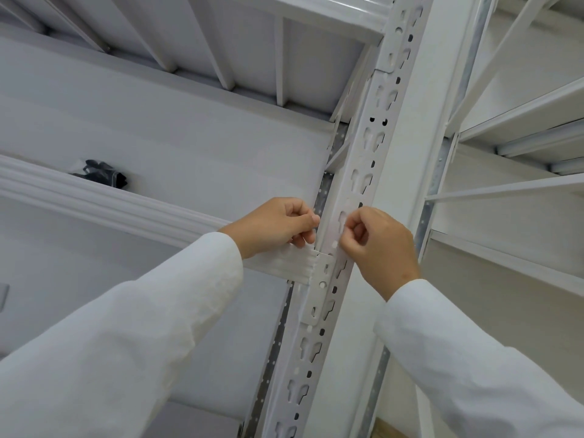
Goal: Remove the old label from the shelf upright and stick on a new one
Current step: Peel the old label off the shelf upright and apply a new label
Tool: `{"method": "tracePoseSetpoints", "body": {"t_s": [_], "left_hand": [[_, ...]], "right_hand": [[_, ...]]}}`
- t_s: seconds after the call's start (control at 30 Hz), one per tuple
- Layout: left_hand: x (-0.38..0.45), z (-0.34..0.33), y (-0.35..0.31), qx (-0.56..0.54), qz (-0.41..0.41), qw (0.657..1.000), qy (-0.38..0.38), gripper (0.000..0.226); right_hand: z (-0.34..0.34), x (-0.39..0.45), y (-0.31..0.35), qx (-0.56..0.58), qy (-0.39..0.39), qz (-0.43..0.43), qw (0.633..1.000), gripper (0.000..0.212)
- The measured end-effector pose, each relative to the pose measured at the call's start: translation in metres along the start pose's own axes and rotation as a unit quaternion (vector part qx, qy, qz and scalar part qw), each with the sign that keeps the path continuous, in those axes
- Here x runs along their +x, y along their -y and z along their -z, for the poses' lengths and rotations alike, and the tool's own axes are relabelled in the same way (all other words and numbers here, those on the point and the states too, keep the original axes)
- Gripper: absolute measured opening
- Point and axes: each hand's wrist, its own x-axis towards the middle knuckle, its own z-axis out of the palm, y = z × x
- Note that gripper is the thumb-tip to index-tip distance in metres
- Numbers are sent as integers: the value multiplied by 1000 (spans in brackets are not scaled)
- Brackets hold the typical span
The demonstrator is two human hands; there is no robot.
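Observation:
The white slotted shelf upright (371, 128) runs diagonally up the middle of the head view. A pale label (339, 216), nearly the same white as the post, covers a pair of keyhole slots between my hands. My left hand (278, 226) is curled at the upright's left edge, thumb and forefinger pinched together at the label's left side. My right hand (382, 245) is pinched on the label's right part, on the face of the post. Where exactly the label's edges lie is hard to make out, white on white.
A ribbed white shelf beam (126, 200) hooks into the upright through a bracket (320, 282) just under my hands. A black bundle in clear wrap (101, 173) lies on that shelf. Another shelf's underside (221, 42) is overhead, and a neighbouring rack (521, 121) stands to the right.

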Motion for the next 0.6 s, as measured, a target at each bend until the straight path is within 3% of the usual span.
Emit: {"method": "tracePoseSetpoints", "body": {"t_s": [0.2,0.47,0.6], "left_hand": [[1,1,2,-6,-14,1000,-5,19],[1,1,6,24,-35,999,-7,33],[-14,-9,4,44,-77,996,-30,43]], "right_hand": [[10,-5,-11,142,-15,-38,989,15],[14,-10,-14,170,-9,-56,984,20],[17,-23,-10,167,60,-29,984,33]]}}
